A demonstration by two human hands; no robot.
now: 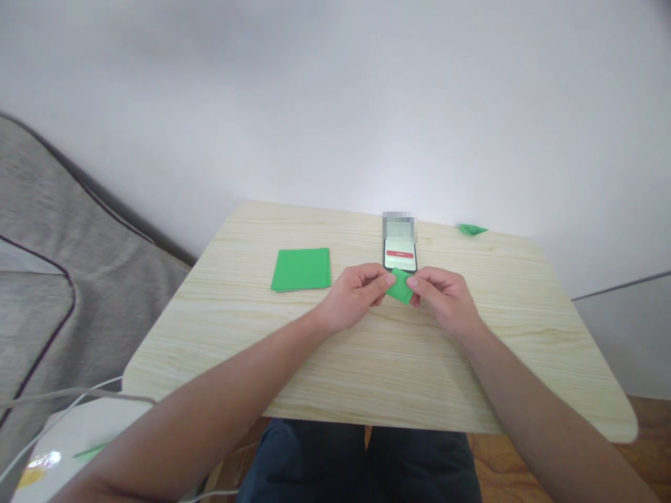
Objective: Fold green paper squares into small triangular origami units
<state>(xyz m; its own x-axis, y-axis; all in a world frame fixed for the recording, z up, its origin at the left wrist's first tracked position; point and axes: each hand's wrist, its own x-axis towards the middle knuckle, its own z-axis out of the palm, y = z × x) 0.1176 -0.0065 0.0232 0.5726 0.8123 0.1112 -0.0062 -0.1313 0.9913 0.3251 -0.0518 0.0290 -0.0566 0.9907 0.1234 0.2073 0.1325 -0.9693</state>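
My left grip (354, 297) and right grip (448, 297) pinch paper (400, 286) toward counter (377, 370) far edge; probably light, creases easily: hold opposite sides.

Left hand (356, 293) and right hand (448, 297) both pinching small green paper (400, 286), thumbs on top, one each side. Paper tilted, over bare table (325, 377), just in front of phone (400, 260). Phone lying near far edge, screen lit, red bar low on it, upper part pixelated. Green stack (301, 269) left of left hand, apart from it, edges slightly off. Folded green piece (472, 229) at far edge, right of phone. White wall (335, 105) behind. Grey fabric (105, 300) on left. Lower left: cables (99, 394), white surface (66, 443). Dark trousers (304, 461) below near edge, wood-look floor (653, 419) at lower right.
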